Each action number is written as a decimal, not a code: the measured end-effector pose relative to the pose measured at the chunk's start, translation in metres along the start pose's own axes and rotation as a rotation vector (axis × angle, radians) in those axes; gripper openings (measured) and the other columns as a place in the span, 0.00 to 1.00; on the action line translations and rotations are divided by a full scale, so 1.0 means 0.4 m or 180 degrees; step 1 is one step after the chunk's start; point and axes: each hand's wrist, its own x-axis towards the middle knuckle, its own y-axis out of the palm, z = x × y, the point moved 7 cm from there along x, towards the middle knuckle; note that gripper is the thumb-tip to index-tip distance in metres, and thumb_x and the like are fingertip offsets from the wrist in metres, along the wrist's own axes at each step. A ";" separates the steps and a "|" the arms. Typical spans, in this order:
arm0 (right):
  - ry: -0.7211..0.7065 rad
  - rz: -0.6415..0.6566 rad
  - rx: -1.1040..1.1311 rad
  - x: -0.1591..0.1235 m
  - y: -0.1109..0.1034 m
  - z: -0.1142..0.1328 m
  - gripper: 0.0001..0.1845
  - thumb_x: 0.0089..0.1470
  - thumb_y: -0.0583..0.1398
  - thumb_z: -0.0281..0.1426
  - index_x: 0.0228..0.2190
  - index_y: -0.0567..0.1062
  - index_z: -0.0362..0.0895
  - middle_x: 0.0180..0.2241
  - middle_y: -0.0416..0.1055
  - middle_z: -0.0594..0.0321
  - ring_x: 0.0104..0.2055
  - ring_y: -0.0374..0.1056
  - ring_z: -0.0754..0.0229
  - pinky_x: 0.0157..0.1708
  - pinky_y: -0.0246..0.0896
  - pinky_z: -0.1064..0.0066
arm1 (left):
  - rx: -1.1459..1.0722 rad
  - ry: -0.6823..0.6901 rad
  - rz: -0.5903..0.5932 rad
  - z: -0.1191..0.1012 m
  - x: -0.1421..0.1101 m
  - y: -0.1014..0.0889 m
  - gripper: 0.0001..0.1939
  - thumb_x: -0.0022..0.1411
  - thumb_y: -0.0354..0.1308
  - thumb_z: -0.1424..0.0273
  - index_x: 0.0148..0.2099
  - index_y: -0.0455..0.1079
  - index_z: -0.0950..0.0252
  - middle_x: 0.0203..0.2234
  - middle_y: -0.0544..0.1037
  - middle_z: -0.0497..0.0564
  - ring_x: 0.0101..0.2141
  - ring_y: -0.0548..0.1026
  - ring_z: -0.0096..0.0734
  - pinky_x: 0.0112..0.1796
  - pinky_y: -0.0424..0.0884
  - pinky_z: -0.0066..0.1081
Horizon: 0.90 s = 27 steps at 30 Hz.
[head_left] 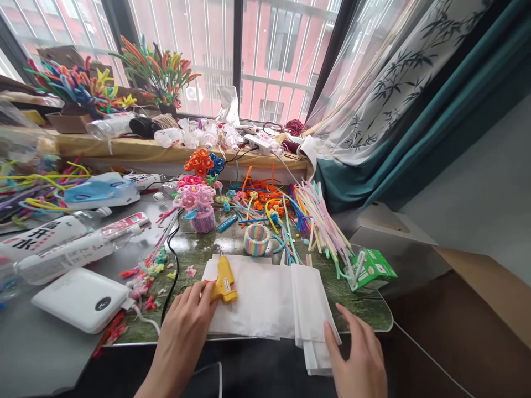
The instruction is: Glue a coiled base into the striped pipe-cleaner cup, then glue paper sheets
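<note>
My left hand [188, 312] is closed round the handle of a yellow glue gun [225, 281], whose nozzle points away from me. The glue gun is over white paper sheets [261, 298] at the table's front edge. On the right, my right hand [359, 348] has thumb and fingers spread, with the thumb at the edge of a folded white tissue [313, 304] that hangs past the table edge. Beyond the paper stands a small striped pastel ring-shaped pot [256, 240]. A similar striped pot [203, 220] to its left holds pink pipe-cleaner flowers [194, 194].
Bundles of pastel pipe cleaners [321, 215] lie at the right, beside a green box [373, 269]. A white power bank [83, 298] and plastic bottles [78, 251] cover the left side. A black cord [172, 265] runs near my left hand. A cardboard box [485, 282] stands right.
</note>
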 end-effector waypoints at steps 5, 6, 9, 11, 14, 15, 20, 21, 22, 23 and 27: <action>0.0535 0.0386 0.0389 -0.020 0.030 -0.058 0.38 0.56 0.53 0.60 0.53 0.70 0.43 0.33 0.73 0.58 0.22 0.69 0.58 0.23 0.66 0.66 | -0.0041 0.0068 -0.0047 -0.003 0.001 -0.003 0.12 0.72 0.46 0.71 0.47 0.69 0.68 0.38 0.77 0.56 0.38 0.78 0.38 0.42 0.73 0.36; 0.0554 0.0410 0.0451 -0.012 0.033 -0.062 0.39 0.55 0.55 0.60 0.54 0.70 0.43 0.32 0.74 0.59 0.20 0.68 0.58 0.21 0.65 0.67 | -0.0060 0.0052 -0.0100 -0.002 0.000 -0.008 0.12 0.72 0.45 0.70 0.48 0.69 0.68 0.38 0.77 0.56 0.39 0.78 0.39 0.42 0.73 0.36; 0.0499 0.0603 0.0642 0.019 0.043 -0.072 0.41 0.49 0.61 0.59 0.55 0.71 0.43 0.26 0.76 0.63 0.17 0.67 0.59 0.17 0.62 0.69 | -0.0144 -0.0095 -0.0287 0.014 -0.003 -0.032 0.13 0.73 0.44 0.69 0.50 0.68 0.68 0.39 0.76 0.57 0.40 0.78 0.40 0.43 0.73 0.37; 0.0522 0.0717 0.0792 0.037 0.043 -0.081 0.40 0.47 0.64 0.57 0.53 0.74 0.43 0.22 0.75 0.65 0.17 0.67 0.59 0.17 0.62 0.70 | -0.0139 -0.0186 -0.0360 0.027 -0.003 -0.047 0.14 0.73 0.44 0.68 0.51 0.67 0.69 0.39 0.76 0.57 0.39 0.78 0.40 0.42 0.73 0.36; 0.0847 0.0684 0.1004 0.050 0.029 -0.096 0.34 0.47 0.65 0.54 0.47 0.79 0.42 0.25 0.78 0.61 0.22 0.73 0.57 0.22 0.67 0.70 | -0.0043 -0.0288 -0.0440 0.047 -0.003 -0.063 0.15 0.73 0.44 0.66 0.50 0.68 0.70 0.39 0.76 0.58 0.37 0.78 0.40 0.39 0.72 0.36; 0.0985 0.0682 0.1109 0.051 0.024 -0.099 0.33 0.47 0.65 0.53 0.45 0.80 0.42 0.27 0.80 0.59 0.25 0.75 0.55 0.24 0.69 0.70 | -0.0018 -0.0324 -0.0454 0.054 -0.003 -0.066 0.15 0.73 0.45 0.66 0.50 0.68 0.70 0.39 0.76 0.58 0.37 0.78 0.41 0.39 0.72 0.36; 0.1437 0.0561 0.1409 0.069 -0.023 -0.089 0.28 0.48 0.64 0.51 0.41 0.82 0.42 0.39 0.81 0.54 0.36 0.78 0.50 0.33 0.74 0.68 | 0.0058 -0.0553 -0.0399 0.083 -0.012 -0.056 0.16 0.73 0.45 0.65 0.50 0.69 0.69 0.39 0.76 0.58 0.36 0.77 0.43 0.36 0.71 0.36; 0.1385 0.0445 0.1293 0.079 -0.044 -0.083 0.26 0.48 0.64 0.50 0.40 0.82 0.43 0.40 0.81 0.54 0.36 0.78 0.50 0.32 0.73 0.69 | 0.0067 -0.0577 -0.0395 0.087 -0.014 -0.053 0.16 0.73 0.46 0.65 0.50 0.69 0.69 0.39 0.76 0.58 0.36 0.77 0.43 0.36 0.71 0.36; 0.1267 0.0327 0.1133 0.091 -0.066 -0.074 0.25 0.50 0.63 0.50 0.39 0.82 0.44 0.40 0.81 0.55 0.36 0.78 0.51 0.31 0.72 0.69 | 0.0069 -0.0591 -0.0390 0.091 -0.016 -0.051 0.15 0.72 0.46 0.65 0.51 0.69 0.69 0.39 0.76 0.58 0.37 0.78 0.43 0.36 0.71 0.36; 0.1103 0.0198 0.0964 0.104 -0.090 -0.063 0.23 0.51 0.63 0.50 0.39 0.83 0.45 0.40 0.80 0.56 0.34 0.77 0.52 0.30 0.70 0.69 | 0.0063 -0.0594 -0.0384 0.094 -0.017 -0.049 0.16 0.72 0.46 0.65 0.51 0.69 0.69 0.39 0.77 0.58 0.37 0.78 0.43 0.37 0.71 0.37; 0.0373 -0.0348 0.0317 0.142 -0.174 -0.008 0.22 0.59 0.58 0.48 0.39 0.83 0.46 0.36 0.79 0.57 0.29 0.72 0.56 0.29 0.64 0.67 | 0.0016 -0.0611 -0.0304 0.101 -0.016 -0.041 0.16 0.72 0.45 0.65 0.52 0.69 0.68 0.39 0.77 0.58 0.37 0.78 0.44 0.38 0.71 0.37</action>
